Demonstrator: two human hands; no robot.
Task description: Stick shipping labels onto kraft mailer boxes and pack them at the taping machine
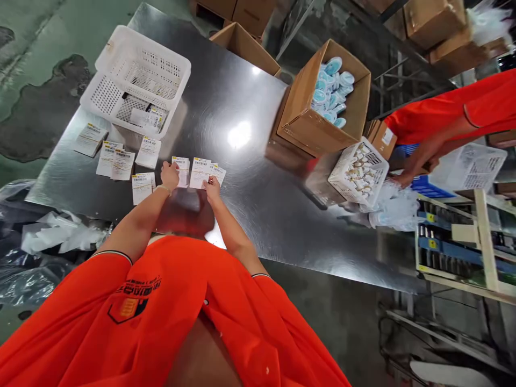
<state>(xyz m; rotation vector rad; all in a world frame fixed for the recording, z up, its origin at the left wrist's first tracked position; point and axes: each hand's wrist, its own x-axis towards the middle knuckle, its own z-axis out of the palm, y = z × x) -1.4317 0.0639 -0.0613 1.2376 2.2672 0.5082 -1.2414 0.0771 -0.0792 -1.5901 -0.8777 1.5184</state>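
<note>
On the metal table [250, 215], my left hand [170, 176] touches the left edge of a small stack of white printed slips [182, 171], its fingers closed together. My right hand [212, 188] pinches the lower right corner of another slip stack [200, 172], which overlaps more slips [218, 173] to its right. Left of my hands lie further slip stacks: one near the basket [148, 152], one below it [142, 188], an overlapping pair [122, 164] and a thicker one [90, 138] at the far left.
White baskets [169, 59] stand nested at the back left, with slips inside. A carton [300, 121] of blue-white packages and a basket of small items [336, 180] stand right. A co-worker's arm [427, 145] reaches in beside plastic bags [397, 207].
</note>
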